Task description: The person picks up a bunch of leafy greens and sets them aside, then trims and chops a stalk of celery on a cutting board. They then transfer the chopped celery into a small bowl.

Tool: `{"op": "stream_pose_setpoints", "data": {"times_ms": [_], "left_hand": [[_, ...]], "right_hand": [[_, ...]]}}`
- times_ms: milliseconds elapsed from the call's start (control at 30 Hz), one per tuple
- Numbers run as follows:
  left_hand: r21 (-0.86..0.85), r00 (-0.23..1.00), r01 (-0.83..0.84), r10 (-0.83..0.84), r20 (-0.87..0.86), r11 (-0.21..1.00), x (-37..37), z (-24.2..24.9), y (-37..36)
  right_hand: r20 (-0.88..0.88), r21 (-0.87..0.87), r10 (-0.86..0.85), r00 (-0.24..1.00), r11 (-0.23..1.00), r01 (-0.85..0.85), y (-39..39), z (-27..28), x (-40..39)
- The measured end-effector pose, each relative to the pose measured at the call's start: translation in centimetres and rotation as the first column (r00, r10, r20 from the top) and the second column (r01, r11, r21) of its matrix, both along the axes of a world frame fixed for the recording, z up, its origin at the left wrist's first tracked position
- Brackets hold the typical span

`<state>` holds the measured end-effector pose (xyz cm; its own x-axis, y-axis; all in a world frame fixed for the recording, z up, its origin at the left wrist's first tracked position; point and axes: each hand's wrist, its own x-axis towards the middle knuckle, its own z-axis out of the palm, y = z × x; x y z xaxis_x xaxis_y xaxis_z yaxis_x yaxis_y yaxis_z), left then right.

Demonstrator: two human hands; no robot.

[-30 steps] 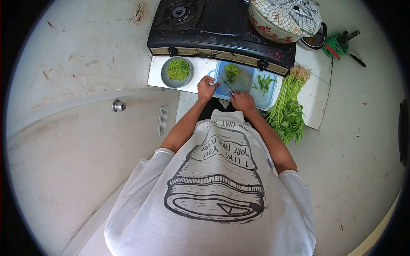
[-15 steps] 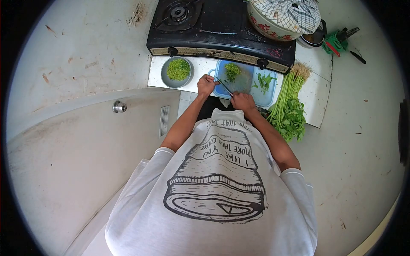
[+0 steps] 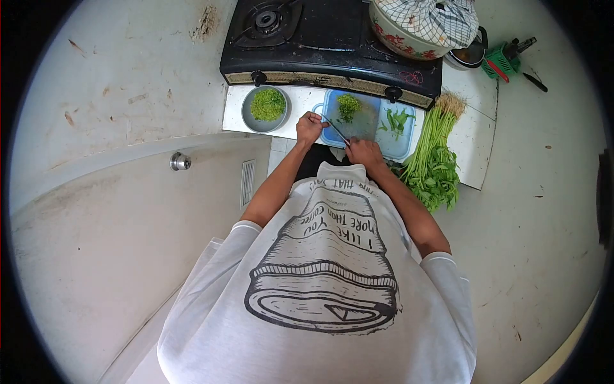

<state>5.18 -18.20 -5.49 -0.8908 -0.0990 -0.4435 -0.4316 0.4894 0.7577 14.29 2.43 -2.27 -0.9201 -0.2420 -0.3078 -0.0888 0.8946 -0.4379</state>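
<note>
My right hand (image 3: 364, 152) is closed on the handle of a knife (image 3: 336, 131) at the front edge of the blue cutting board (image 3: 368, 144). The blade points up and left, its tip close to the fingers of my left hand (image 3: 309, 127). Those fingers are pinched together at the board's left end; what they hold is too small to make out. Chopped greens (image 3: 347, 107) lie in a pile on the board, and cut leaves (image 3: 396, 121) rest on its right part. A grey bowl (image 3: 245, 115) of chopped greens (image 3: 267, 104) stands to the left.
A black gas stove (image 3: 329, 40) stands behind the board, bearing a cloth-covered pot (image 3: 409, 45). Long-stemmed leafy greens (image 3: 432, 153) lie to the right, hanging over the counter edge. A green basket (image 3: 502, 64) and a dark knife (image 3: 535, 82) are at the upper right.
</note>
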Motion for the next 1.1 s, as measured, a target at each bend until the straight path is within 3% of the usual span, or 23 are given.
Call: {"op": "stream_pose_setpoints", "data": {"times_ms": [500, 800, 900, 1100], "left_hand": [[-0.018, 1.0, -0.019, 0.019, 0.019, 1.0, 0.2, 0.9, 0.3], [-0.008, 1.0, -0.009, 0.008, -0.008, 1.0, 0.2, 0.7, 0.1], [-0.024, 1.0, 0.004, -0.004, 0.0, 1.0, 0.3, 0.9, 0.2], [-0.005, 1.0, -0.003, 0.003, -0.005, 1.0, 0.6, 1.8, 0.3]], "right_hand": [[0.035, 0.004, -0.052, 0.998, 0.999, 0.052, -0.5, 0.1, -0.4], [0.016, 0.016, 0.001, 1.0, 1.0, -0.001, -0.8, 0.0, -0.3], [-0.043, 0.013, -0.014, 0.999, 1.0, 0.015, -1.1, -0.5, -0.5], [0.003, 0.02, -0.084, 0.996, 0.996, 0.084, -0.9, -0.4, -0.8]]}}
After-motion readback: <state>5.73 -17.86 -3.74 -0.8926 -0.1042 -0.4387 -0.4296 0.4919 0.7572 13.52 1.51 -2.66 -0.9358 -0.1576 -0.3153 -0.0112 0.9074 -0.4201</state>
